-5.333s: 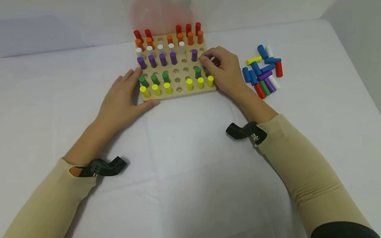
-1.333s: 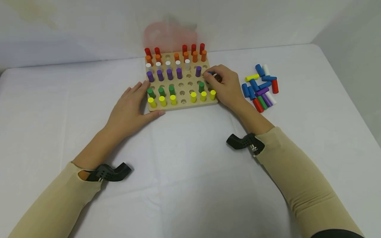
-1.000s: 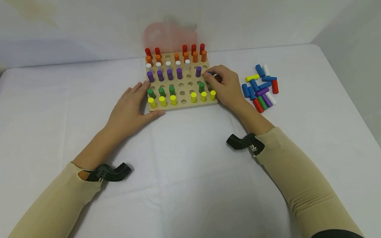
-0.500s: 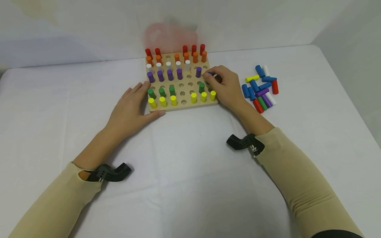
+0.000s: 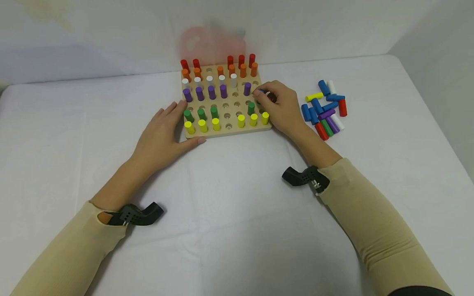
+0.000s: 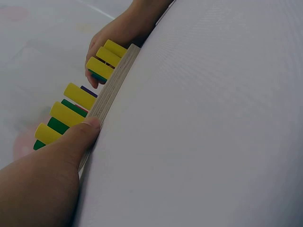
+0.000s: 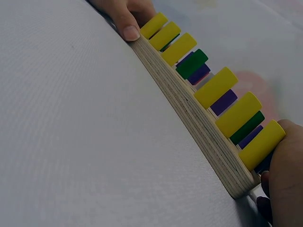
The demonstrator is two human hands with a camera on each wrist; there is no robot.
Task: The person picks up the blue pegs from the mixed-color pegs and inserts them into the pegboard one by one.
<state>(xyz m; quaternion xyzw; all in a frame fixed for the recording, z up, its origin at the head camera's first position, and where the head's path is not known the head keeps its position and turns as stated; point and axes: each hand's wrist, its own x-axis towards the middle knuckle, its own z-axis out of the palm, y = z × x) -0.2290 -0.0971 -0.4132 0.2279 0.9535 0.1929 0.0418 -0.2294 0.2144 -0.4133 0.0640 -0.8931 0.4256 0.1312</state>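
A wooden pegboard (image 5: 230, 126) lies near the back of the table, with upright pegs in rows of red, orange, white, purple, green and yellow, and some bare holes. My left hand (image 5: 157, 137) holds its near left corner, thumb along the front edge and fingers at the left side. In the left wrist view that thumb (image 6: 91, 124) presses the board's edge. At the board's right side my right hand (image 5: 280, 105) pinches a blue peg (image 5: 262, 90), mostly hidden by the fingers. Whether the peg sits in a hole cannot be seen.
Right of the board lies a loose pile of pegs: several blue pegs (image 5: 316, 106), a yellow peg (image 5: 314, 97), red pegs (image 5: 342, 107), purple, white and a green peg (image 5: 327, 128). A pale wall stands behind the white-covered table (image 5: 237, 213).
Since the oldest frame the head view has tilted, so everything sits lower in it. Both hands keep their places at the board, and the pegs look unmoved.
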